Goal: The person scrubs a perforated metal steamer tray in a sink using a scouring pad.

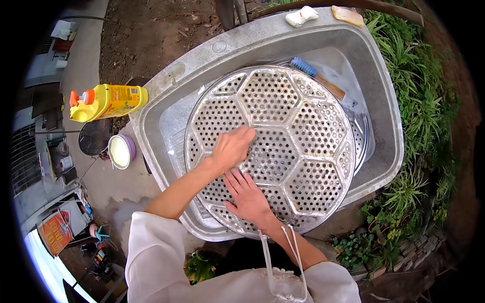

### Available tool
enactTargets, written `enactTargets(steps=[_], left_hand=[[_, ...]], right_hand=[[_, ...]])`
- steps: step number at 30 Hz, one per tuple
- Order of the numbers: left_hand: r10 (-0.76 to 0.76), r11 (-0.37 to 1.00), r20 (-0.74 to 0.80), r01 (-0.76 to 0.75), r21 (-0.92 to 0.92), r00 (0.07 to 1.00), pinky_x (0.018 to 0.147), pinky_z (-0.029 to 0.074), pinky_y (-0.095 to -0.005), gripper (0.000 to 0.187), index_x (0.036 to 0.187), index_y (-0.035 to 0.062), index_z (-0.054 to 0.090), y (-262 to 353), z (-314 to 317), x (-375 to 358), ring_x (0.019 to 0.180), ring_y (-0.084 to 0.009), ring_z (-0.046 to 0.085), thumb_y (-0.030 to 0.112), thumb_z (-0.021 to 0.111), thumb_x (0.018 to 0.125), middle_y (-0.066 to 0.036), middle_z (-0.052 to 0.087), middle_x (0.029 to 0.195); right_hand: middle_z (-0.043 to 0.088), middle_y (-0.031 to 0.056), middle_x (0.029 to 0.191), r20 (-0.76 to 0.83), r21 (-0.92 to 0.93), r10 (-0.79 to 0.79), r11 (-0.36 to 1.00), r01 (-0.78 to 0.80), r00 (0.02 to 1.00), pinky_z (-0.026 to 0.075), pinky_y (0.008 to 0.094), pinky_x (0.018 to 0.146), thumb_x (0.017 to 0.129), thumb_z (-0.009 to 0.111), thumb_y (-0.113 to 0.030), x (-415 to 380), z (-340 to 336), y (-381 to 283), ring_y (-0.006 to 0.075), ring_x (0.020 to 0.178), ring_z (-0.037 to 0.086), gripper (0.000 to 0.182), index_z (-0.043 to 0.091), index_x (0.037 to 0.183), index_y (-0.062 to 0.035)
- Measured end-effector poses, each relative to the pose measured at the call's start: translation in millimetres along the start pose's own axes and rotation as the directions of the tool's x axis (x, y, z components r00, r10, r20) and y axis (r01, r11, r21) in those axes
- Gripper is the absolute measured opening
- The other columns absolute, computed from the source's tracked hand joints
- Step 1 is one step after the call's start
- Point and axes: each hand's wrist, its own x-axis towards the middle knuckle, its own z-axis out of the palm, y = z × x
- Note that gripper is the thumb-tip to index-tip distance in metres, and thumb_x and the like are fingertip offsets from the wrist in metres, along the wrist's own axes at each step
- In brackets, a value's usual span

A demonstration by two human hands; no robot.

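A large round perforated metal tray (303, 136) with hexagon panels lies across a grey metal tub (166, 116). My left hand (231, 147) rests on the tray's left-centre with its fingers bunched together and pressed down; anything under the palm is hidden. My right hand (247, 198) lies flat on the tray's near part, fingers spread, just below the left hand. White sleeves cover both of my upper arms.
A blue-bristled brush (304, 66) with a wooden handle lies in the tub beyond the tray. A yellow bottle (108, 101) lies at the tub's left corner, above a purple bowl (121, 150). A white lump (301, 16) and a yellow sponge (347, 15) sit on the far rim. Plants (419, 126) border the right.
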Motion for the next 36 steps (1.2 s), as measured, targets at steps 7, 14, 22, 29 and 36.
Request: enactTargets(steps=[7,14,22,29,36], left_hand=[[-0.317,0.916,-0.287,0.37,0.155,0.904,0.06,0.053,-0.0481,0.012,0.091,0.0014,0.052,-59,-10,86,0.073,-0.0398,0.064,-0.001,0.055,0.079,-0.018,0.063,0.089],[0.142,0.989,-0.01,-0.142,0.042,0.99,0.055,0.05,-0.0429,0.015,0.088,0.0064,0.048,-21,7,24,0.072,-0.0326,0.062,0.0,0.059,0.08,-0.013,0.053,0.085],[-0.113,0.993,-0.002,0.113,0.041,0.994,0.064,0.053,-0.0505,0.018,0.095,0.0056,0.05,-17,-8,-22,0.078,-0.0357,0.065,0.001,0.057,0.079,-0.014,0.056,0.09],[-0.322,0.921,-0.23,0.36,0.148,0.919,0.064,0.052,-0.0517,0.017,0.097,0.0054,0.051,-103,-17,18,0.078,-0.0412,0.064,0.004,0.058,0.082,-0.017,0.059,0.093],[-0.436,0.878,-0.243,0.469,0.097,0.866,0.066,0.052,-0.0548,0.017,0.098,0.0039,0.051,-71,-28,-62,0.078,-0.0453,0.064,0.004,0.06,0.084,-0.021,0.062,0.095]], right_hand=[[0.021,0.0115,0.162,-0.012,0.034,0.0,0.999,0.001,1.0,0.011,0.0416,0.123,0.097,0.043,-0.049,0,3,0,0.0266,0.15,0.016,0.074,0.029,0.153,-0.0022],[0.022,0.0119,0.162,0.026,0.048,0.003,0.999,-0.005,1.0,0.007,0.0419,0.123,0.096,0.045,-0.049,1,8,-3,0.0272,0.152,0.013,0.075,0.029,0.153,-0.0029],[0.022,0.0124,0.162,0.01,0.049,-0.018,0.999,0.017,1.0,0.009,0.0419,0.123,0.097,0.043,-0.049,0,5,-3,0.0274,0.151,0.015,0.074,0.029,0.153,-0.0019],[0.023,0.0115,0.162,0.014,-0.002,-0.004,1.0,0.004,1.0,0.011,0.0419,0.123,0.098,0.041,-0.05,3,5,-4,0.0268,0.151,0.016,0.074,0.03,0.153,-0.0015],[0.02,0.0115,0.163,0.018,-0.045,-0.022,0.999,0.023,1.0,0.011,0.0425,0.123,0.098,0.04,-0.052,0,0,-4,0.0267,0.151,0.014,0.076,0.028,0.154,-0.0011]])
